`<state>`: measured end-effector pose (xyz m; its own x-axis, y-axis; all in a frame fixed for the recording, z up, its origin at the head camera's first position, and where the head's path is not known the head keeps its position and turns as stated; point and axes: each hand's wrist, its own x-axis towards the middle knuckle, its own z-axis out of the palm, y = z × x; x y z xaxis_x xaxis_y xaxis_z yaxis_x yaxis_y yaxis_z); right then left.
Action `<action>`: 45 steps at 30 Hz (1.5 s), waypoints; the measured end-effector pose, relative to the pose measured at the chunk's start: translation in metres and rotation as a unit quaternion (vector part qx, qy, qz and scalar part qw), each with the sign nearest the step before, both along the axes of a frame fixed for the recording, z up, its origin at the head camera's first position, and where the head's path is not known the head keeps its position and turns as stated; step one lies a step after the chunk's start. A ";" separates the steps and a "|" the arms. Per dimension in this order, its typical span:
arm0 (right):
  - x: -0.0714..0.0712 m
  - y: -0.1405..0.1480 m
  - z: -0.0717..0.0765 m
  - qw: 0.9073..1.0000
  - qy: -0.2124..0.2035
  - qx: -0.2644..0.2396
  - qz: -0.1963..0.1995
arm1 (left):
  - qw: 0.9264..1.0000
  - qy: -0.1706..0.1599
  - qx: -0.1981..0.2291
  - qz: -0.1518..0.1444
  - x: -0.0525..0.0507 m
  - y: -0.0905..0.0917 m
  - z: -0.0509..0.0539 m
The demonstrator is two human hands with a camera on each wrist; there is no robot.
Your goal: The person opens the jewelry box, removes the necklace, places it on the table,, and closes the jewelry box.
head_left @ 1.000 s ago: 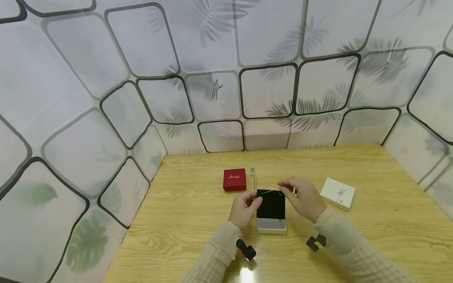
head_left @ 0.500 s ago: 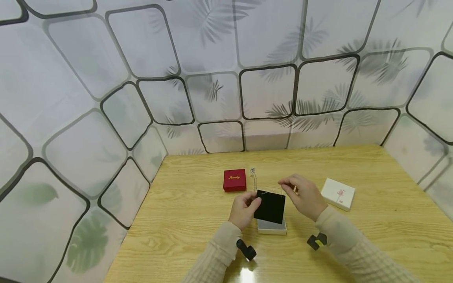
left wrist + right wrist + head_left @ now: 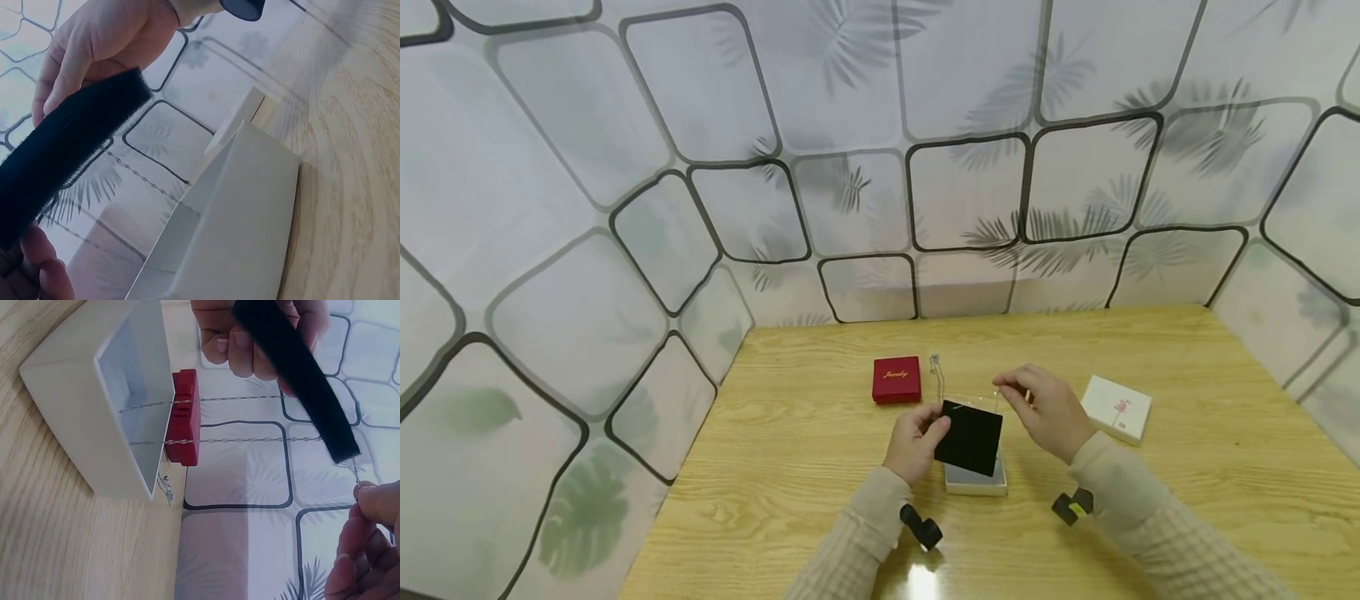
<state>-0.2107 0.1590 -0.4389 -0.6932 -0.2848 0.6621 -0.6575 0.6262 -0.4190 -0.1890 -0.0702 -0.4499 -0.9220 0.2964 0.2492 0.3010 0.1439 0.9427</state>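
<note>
My left hand (image 3: 913,446) grips a square black padded card (image 3: 970,437) by its left edge, thumb on top. The card is tilted above an open white box (image 3: 976,489). A thin silver chain (image 3: 234,398) runs in two strands from the card's underside down into the box. Near the card's upper right corner, my right hand (image 3: 1047,412) pinches the end of the chain between thumb and forefinger. In the right wrist view, a short length of it stretches from the card's edge to those fingertips (image 3: 370,495).
A red jewelry box (image 3: 896,381) stands behind the left hand, with another silver necklace (image 3: 937,379) lying to its right. A white box lid (image 3: 1116,408) with a pink flower print lies at the right. All of it rests on a wooden table (image 3: 805,467).
The black card has been turned clockwise and shifted slightly left and toward me, uncovering more of the white box. My right hand has moved a little up and right with the chain end.
</note>
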 end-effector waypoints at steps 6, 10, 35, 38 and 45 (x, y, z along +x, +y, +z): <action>-0.002 0.002 0.001 1.000 -0.005 -0.002 -0.004 | 1.000 -0.003 0.009 -0.018 -0.001 -0.001 -0.001; -0.004 0.002 0.002 1.000 -0.008 -0.004 -0.004 | 1.000 -0.006 0.000 -0.025 0.000 -0.001 -0.001; -0.018 0.000 0.013 0.999 -0.040 -0.008 -0.002 | 0.998 0.002 -0.047 -0.049 0.002 0.001 -0.002; -0.020 0.001 0.014 0.999 -0.044 -0.004 -0.006 | 0.997 0.010 -0.047 -0.065 0.002 0.001 -0.002; -0.027 0.005 0.017 0.998 -0.049 -0.004 -0.026 | 0.994 0.019 -0.046 -0.097 0.002 0.002 -0.003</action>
